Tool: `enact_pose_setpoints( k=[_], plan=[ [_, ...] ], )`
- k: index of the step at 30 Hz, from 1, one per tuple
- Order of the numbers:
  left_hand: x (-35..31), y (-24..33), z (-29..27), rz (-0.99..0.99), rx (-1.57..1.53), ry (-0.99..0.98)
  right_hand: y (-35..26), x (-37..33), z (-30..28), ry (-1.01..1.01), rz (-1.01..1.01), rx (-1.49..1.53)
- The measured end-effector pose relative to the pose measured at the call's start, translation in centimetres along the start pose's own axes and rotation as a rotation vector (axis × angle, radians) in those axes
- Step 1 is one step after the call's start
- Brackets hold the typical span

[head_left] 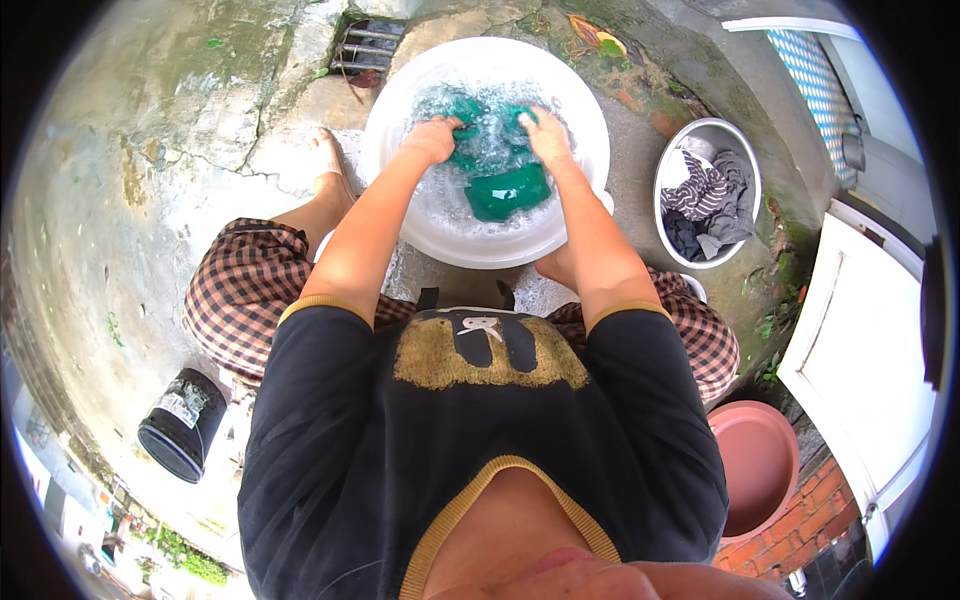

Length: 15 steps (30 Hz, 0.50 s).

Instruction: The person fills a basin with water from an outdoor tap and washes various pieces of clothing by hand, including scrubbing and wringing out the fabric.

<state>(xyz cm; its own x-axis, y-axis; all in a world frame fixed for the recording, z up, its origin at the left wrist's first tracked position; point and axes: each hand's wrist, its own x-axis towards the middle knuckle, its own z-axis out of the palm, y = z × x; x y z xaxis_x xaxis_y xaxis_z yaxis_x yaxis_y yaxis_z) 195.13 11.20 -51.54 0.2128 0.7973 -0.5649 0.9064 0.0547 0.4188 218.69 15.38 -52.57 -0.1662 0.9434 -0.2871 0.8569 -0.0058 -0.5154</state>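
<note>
A large white basin [480, 252] stands between my feet, filled with sudsy, bubbling water. In it floats a green cloth [508, 192], part bulging above the surface and part spread under the water. My left hand [434, 137] grips the cloth's left side, its fingers curled at the waterline. On the far right side of the cloth, my right hand [545, 133] is closed on it, thumb showing on top. The fingertips of both hands are partly hidden by water and fabric.
A metal bowl [752, 228] with dark and striped clothes stands right of the basin. Behind it is a white door [850, 340]. A pink tub [755, 460] sits near right, a black bucket [183, 425] near left. A drain grate [368, 48] lies beyond the basin.
</note>
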Motion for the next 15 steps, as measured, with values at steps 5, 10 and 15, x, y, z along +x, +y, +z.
enact_pose_setpoints(
  k=[5,10,15],
  plan=[
    [-3.5,-0.6,-5.6,-0.414,-1.118,0.170,-2.4,-0.8,-7.1,0.083,0.393,1.087],
    [-8.6,1.6,-14.4,-0.066,-1.639,0.286,-8.2,-1.6,-14.6,0.065,0.139,1.425],
    [-11.3,7.0,-24.7,0.280,-1.698,0.321,-15.5,-3.9,-25.4,0.301,-0.051,1.419]
  ],
)
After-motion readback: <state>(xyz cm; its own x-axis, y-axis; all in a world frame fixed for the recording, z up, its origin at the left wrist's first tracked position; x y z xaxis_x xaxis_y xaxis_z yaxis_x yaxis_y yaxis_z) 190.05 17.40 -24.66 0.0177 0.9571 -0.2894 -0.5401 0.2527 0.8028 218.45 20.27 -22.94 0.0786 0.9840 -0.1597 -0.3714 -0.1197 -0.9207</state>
